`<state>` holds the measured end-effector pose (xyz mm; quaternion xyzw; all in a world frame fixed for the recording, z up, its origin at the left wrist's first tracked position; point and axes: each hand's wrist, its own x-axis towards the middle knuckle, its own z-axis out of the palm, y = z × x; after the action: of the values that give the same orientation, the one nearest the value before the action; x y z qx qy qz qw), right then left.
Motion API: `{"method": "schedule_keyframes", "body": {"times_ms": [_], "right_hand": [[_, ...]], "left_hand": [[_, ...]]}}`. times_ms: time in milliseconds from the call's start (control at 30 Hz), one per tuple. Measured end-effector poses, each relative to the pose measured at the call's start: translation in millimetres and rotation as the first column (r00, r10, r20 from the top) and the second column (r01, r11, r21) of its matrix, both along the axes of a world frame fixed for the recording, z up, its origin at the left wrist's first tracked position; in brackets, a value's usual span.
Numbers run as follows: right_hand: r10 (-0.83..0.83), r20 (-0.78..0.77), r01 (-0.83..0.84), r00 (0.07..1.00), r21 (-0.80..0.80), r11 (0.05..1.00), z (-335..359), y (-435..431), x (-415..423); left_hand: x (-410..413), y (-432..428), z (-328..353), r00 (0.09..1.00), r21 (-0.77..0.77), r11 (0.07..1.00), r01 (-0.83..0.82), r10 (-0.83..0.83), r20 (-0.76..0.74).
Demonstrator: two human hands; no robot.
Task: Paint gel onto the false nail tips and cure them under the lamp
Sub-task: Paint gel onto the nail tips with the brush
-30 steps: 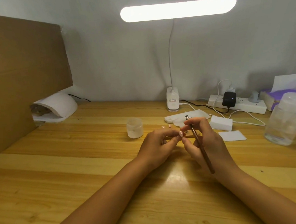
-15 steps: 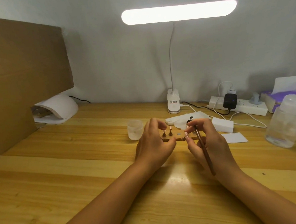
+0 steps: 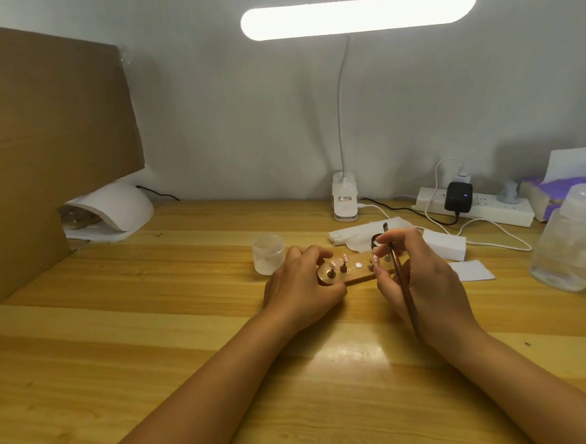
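Note:
A small wooden holder lies on the table between my hands, with pink false nail tips standing on little pegs. My left hand grips the holder's left end, fingers curled over it. My right hand holds a brown brush whose tip points up and away, and its thumb and forefinger pinch a nail tip on its peg at the holder's right part. The white curing lamp sits at the far left by the cardboard.
A small frosted jar stands left of the holder. White tissues, a white box, a paper slip, a power strip with cables and a clear plastic bottle lie to the right. A desk lamp base stands behind.
My hands moved apart from holding one tip together; the wooden holder now shows between them, my left hand grips its left end and my right sets a tip on it.

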<state>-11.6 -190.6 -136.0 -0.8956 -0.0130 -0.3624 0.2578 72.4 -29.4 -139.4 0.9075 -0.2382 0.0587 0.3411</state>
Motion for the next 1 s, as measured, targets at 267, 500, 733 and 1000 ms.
{"method": "schedule_keyframes", "body": {"times_ms": [267,500,733,1000], "right_hand": [[0.017,-0.018,-0.018,1.000,-0.034,0.999,-2.6,0.9,-0.3],[0.020,-0.042,-0.021,0.999,-0.027,0.999,-3.1,-1.0,-0.3],[0.037,-0.059,-0.039,0.998,-0.028,0.999,-2.9,-0.9,-1.9],[0.060,-0.061,-0.061,0.996,-0.020,0.998,-2.6,0.3,-3.9]], "left_hand": [[-2.8,1.7,-1.1,0.989,-0.035,0.992,0.124,-0.121,0.084],[-7.0,1.1,0.5,0.980,-0.020,0.988,0.153,-0.150,0.129],[-9.6,0.5,0.8,0.974,-0.009,0.987,0.163,-0.159,0.160],[-10.2,0.7,-0.2,0.968,0.011,0.987,0.162,-0.161,0.192]]}}
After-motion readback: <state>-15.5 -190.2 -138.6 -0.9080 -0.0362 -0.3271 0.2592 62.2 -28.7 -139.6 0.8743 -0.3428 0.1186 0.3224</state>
